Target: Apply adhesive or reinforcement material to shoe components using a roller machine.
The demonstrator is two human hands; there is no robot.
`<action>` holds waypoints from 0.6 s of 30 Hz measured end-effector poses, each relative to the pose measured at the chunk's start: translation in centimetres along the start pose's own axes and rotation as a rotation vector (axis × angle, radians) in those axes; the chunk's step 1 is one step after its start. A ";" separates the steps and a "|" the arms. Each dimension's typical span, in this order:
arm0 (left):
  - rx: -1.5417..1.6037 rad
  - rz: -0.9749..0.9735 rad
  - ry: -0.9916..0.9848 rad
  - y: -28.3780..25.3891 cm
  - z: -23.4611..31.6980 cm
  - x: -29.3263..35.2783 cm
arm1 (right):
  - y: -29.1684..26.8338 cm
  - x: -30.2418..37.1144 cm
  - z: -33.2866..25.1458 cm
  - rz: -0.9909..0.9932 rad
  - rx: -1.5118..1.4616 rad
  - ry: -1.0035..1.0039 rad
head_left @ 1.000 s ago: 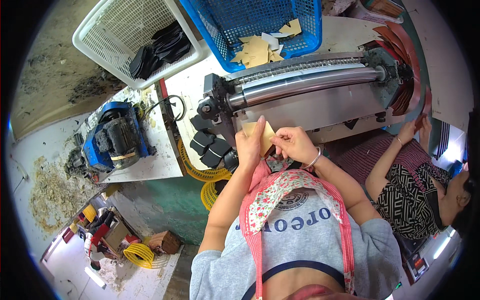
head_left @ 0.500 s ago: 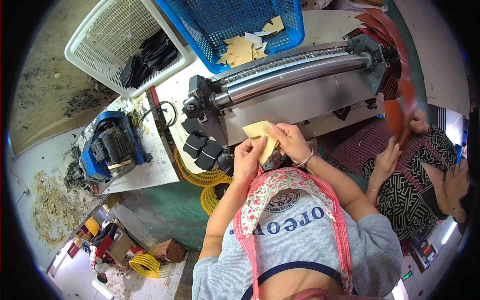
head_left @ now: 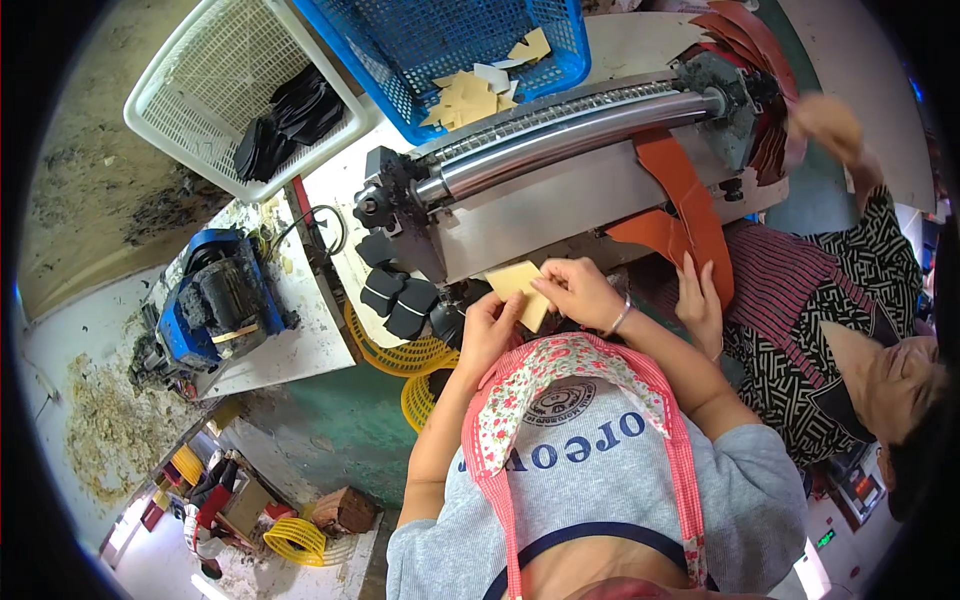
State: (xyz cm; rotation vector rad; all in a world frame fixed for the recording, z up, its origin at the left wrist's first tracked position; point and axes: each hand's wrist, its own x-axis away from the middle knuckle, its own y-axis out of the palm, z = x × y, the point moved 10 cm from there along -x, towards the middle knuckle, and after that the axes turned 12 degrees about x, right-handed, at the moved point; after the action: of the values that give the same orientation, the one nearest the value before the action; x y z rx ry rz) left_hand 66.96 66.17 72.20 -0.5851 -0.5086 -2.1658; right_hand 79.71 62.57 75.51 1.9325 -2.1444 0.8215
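Landmark: roller machine (head_left: 575,178), metal, with a long polished cylindrical roller (head_left: 600,139), a smooth flat plate (head_left: 520,222) and end housings caked with dark fluff.

Tan piece (head_left: 518,283): one item, thin and flat, matt, straight-edged, angular; held just in front of the machine, toward its left half. Possibly more than one layer; the fingers cover part of it, so this is hard to judge.

Left hand (head_left: 488,328): closed on the lower left edge of the tan piece, thumb on top.

Right hand (head_left: 582,292): gripping the right edge of the same piece between thumb and bent fingers; pale smooth bangle (head_left: 621,315) at the wrist.

Orange-brown piece (head_left: 697,215): smooth, leather-like, strip with an angled flap; lies across the right part of the machine's plate, covering it there. A co-worker's hand (head_left: 700,305) rests on its near end; the co-worker's other hand, right of the machine, is blurred.

Behind the machine: blue basket (head_left: 572,72), perforated plastic, containing angular tan scraps (head_left: 465,98).

Left of the machine: white basket (head_left: 215,80), lattice plastic, with curved black pieces (head_left: 300,105); blue-cased motor (head_left: 215,305), fluff-coated; black bundles (head_left: 410,305), soft-looking; yellow baskets (head_left: 405,358), slatted.
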 end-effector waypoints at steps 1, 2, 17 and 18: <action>-0.022 -0.017 -0.047 0.1 -1.5 0.0 | 0.2 0.8 0.9 -0.011 0.080 0.030; -0.317 -0.034 -0.008 -0.2 -1.8 -0.4 | 0.2 1.8 1.8 -0.005 0.078 0.043; -1.156 0.066 0.235 7.3 -10.3 -11.9 | 1.3 8.1 10.9 0.150 0.018 0.320; -1.176 0.068 0.230 7.5 -9.9 -11.8 | 1.2 8.4 11.0 0.165 0.013 0.327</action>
State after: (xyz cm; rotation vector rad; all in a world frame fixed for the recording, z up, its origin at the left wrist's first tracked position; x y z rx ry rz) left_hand 77.18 63.64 58.65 -0.8977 0.9772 -2.2588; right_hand 79.98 49.92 69.67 1.5136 -2.1168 1.0958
